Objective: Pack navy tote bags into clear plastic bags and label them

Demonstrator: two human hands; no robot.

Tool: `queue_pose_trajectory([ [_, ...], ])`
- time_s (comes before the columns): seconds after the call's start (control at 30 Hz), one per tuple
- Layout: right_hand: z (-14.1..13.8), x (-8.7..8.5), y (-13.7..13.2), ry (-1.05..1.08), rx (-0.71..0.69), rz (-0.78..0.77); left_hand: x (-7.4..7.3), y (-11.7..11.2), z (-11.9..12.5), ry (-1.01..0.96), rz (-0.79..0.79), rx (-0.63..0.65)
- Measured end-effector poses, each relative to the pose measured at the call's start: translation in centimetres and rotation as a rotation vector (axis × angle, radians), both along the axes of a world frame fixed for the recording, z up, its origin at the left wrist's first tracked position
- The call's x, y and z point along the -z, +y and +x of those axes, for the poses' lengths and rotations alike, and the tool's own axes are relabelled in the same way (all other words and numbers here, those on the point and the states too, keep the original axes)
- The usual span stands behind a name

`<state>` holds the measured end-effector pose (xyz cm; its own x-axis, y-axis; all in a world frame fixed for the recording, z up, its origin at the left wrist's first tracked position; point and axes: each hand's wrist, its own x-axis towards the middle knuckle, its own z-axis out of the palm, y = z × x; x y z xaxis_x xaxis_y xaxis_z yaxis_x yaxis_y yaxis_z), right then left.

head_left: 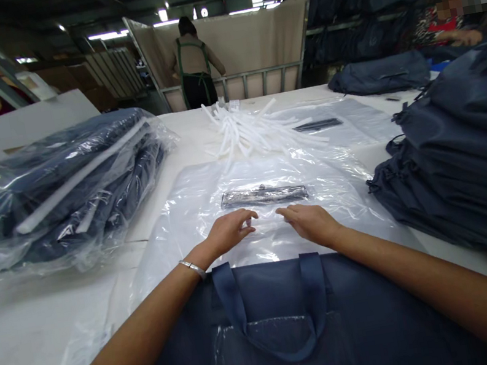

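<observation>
A dark blue fabric bag (364, 318) with two handles lies flat on the table right in front of me. Beyond its top edge spreads a clear plastic sleeve (192, 210) with a small dark packet (264, 195) lying on it. My left hand (228, 232) rests on the plastic just past the bag, fingers curled down onto the film; a silver bracelet is on that wrist. My right hand (308, 221) lies beside it, fingers bent and pinching at the same film. Whether either hand has the plastic gripped is hard to make out.
A stack of bagged blue items in plastic (58, 188) sits at the left. A tall pile of unbagged blue bags (470, 169) fills the right. White plastic tubes (248, 129) lie heaped at the table's far middle. People stand at the back and both far corners.
</observation>
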<state>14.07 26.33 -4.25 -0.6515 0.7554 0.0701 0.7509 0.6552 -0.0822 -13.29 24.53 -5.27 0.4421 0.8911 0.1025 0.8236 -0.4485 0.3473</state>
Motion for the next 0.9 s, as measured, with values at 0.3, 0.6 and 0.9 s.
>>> queue_pose_trajectory([
  [0.3, -0.9, -0.7, -1.1, 0.120, 0.064, -0.029, -1.2, -0.6, 0.2, 0.004, -0.076, -0.157],
  [0.6, 0.4, 0.2, 1.3, -0.042, 0.032, 0.100, -1.2, -1.1, -0.2, 0.286, 0.122, -0.082],
  [0.9, 14.8, 3.8, -0.6, -0.063, 0.211, 0.168, -1.8, -7.3, -10.7, 0.507, 0.017, -0.367],
])
